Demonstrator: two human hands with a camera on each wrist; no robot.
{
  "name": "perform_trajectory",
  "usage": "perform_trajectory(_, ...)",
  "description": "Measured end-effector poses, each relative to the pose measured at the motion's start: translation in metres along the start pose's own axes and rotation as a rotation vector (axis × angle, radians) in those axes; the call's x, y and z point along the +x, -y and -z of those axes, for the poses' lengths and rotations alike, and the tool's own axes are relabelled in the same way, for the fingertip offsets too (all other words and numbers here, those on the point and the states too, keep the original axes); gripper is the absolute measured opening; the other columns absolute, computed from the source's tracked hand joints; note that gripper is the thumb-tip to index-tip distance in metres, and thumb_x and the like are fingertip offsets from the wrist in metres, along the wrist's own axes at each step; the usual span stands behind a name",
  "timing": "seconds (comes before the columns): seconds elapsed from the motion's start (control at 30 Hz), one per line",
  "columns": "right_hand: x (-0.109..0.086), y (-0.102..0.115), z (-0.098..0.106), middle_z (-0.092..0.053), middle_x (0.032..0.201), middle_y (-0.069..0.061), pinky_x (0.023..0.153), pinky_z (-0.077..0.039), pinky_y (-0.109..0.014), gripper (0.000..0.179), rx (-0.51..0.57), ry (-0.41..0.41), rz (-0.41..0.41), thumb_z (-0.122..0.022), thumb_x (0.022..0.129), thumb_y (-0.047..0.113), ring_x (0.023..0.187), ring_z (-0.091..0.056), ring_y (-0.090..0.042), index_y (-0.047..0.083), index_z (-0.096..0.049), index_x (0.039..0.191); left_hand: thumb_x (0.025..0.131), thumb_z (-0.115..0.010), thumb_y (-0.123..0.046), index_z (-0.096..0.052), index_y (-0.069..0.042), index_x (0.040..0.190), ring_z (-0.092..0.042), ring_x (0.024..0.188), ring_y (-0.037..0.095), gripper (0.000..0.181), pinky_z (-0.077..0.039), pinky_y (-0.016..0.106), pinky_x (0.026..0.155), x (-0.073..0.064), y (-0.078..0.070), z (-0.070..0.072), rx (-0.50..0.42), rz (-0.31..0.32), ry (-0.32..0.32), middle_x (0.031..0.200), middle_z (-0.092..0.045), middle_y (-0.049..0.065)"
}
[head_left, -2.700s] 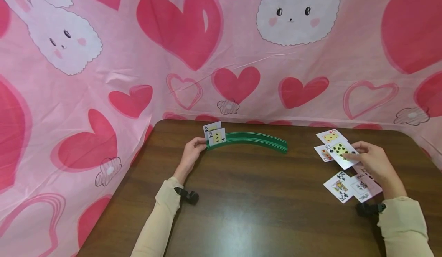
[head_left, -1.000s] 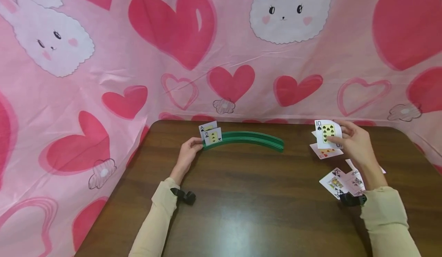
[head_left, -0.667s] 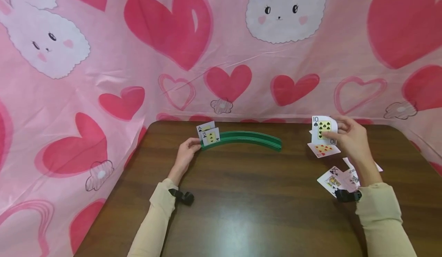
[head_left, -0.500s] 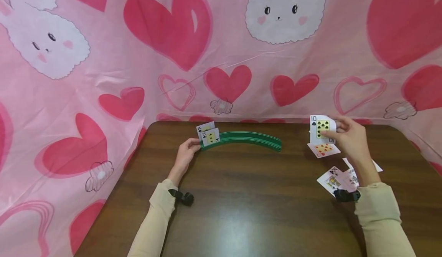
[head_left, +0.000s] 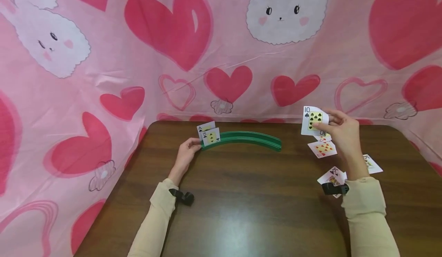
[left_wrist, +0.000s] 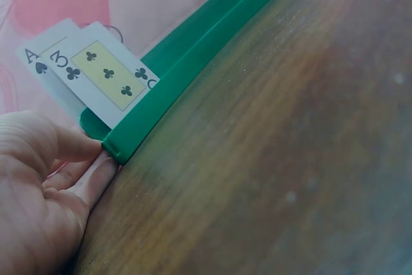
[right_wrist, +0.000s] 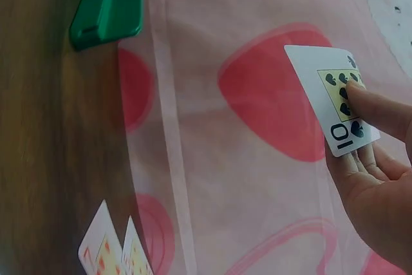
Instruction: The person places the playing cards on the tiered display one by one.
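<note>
My right hand (head_left: 341,132) holds a ten of spades playing card (head_left: 311,121) in the air, pinched between thumb and fingers; the right wrist view shows the same card (right_wrist: 331,98) slightly bent. At the left, my left hand (head_left: 186,155) pinches the near left end of a curved green card holder (head_left: 253,136). Two cards stand in that end of the holder: a three of clubs (left_wrist: 106,72) in front, and an ace of spades (left_wrist: 40,62) partly hidden behind it.
Below the right hand, a seven of hearts (head_left: 322,149) overlaps another red card (head_left: 326,137) on the brown table (head_left: 221,195). Nearer, a king of clubs (head_left: 333,176) and other face cards lie partly covered by the right arm. A pink printed cloth (head_left: 235,50) hangs behind.
The right hand has lifted the ten of spades off the loose cards, turned it upright and brought it up and left. The left hand keeps its hold on the holder's end.
</note>
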State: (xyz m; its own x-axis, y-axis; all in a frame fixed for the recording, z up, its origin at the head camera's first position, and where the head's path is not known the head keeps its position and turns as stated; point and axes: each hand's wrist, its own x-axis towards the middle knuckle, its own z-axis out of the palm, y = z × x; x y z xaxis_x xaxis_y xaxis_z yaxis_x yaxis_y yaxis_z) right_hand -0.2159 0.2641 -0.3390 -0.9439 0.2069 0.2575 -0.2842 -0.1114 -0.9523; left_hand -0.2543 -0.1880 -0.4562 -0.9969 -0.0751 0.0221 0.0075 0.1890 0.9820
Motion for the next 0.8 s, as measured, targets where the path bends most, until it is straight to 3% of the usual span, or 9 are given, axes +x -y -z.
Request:
perform_trajectory(0.17, 0.003, 0.0, -0.011, -0.065, 0.078, -0.005, 0.057, -0.05, -0.022, 0.051, 0.102, 0.032, 0.006, -0.071, 0.064, -0.012, 0.068, -0.063, -0.012, -0.005, -0.055, 0.111, 0.083, -0.057, -0.004, -0.059, -0.001, 0.103, -0.052, 0.097, 0.018, 0.02, -0.041, 0.028, 0.08, -0.001, -0.002, -0.001, 0.002, 0.001, 0.001, 0.108, -0.058, 0.013)
perform_trajectory(0.43, 0.008, 0.003, -0.033, -0.061, 0.082, -0.008, 0.059, -0.05, -0.025, 0.06, 0.114, 0.026, 0.063, -0.07, 0.063, -0.014, 0.066, -0.062, -0.014, 0.001, -0.049, 0.118, 0.082, -0.059, -0.004, -0.061, -0.002, 0.101, -0.054, 0.095, 0.017, 0.019, -0.041, 0.028, 0.08, 0.001, 0.001, 0.0, -0.007, 0.006, -0.006, 0.104, -0.06, 0.012)
perform_trajectory(0.6, 0.009, 0.003, -0.044, -0.057, 0.083, -0.013, 0.055, -0.05, -0.029, 0.064, 0.18, 0.043, 0.074, -0.068, 0.063, -0.018, 0.067, -0.063, -0.018, 0.003, -0.047, 0.119, 0.082, -0.059, -0.003, -0.06, 0.0, 0.102, -0.053, 0.095, 0.018, 0.02, -0.041, 0.028, 0.08, 0.0, -0.003, 0.0, -0.017, 0.024, 0.012, 0.106, -0.06, 0.014)
perform_trajectory(0.8, 0.011, 0.004, -0.054, -0.06, 0.082, -0.013, 0.056, -0.051, -0.032, 0.055, 0.247, 0.033, 0.089, -0.066, 0.066, -0.016, 0.069, -0.062, -0.019, 0.002, -0.047, 0.115, 0.082, -0.057, 0.0, -0.059, 0.002, 0.102, -0.052, 0.096, 0.021, 0.02, -0.041, 0.028, 0.079, -0.004, -0.01, 0.0, -0.01, 0.016, 0.017, 0.106, -0.059, 0.017)
